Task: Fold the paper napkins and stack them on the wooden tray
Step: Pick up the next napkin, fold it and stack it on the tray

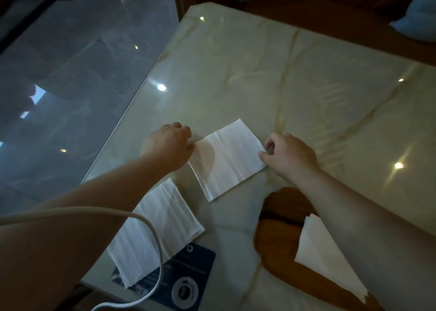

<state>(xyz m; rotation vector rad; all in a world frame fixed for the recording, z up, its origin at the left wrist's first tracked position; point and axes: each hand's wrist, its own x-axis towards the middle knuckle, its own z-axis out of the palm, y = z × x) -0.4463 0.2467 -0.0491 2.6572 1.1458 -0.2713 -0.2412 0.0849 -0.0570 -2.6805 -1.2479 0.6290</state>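
Observation:
A white paper napkin [227, 159] lies flat on the marble table, folded into a rectangle. My left hand [169, 145] pinches its left edge. My right hand [290, 156] pinches its right corner between thumb and fingers. A pile of unfolded napkins [155, 235] rests near the table's front left, partly under my left forearm. The wooden tray [276, 230] sits at the front right, with a folded napkin [323, 254] lying on it, partly hidden by my right forearm.
A dark blue printed card [188, 277] lies under the napkin pile at the front edge. A white cable [151, 230] loops across my left arm. The table edge [141, 79] runs diagonally at the left, with a glossy dark floor [70, 74] beyond.

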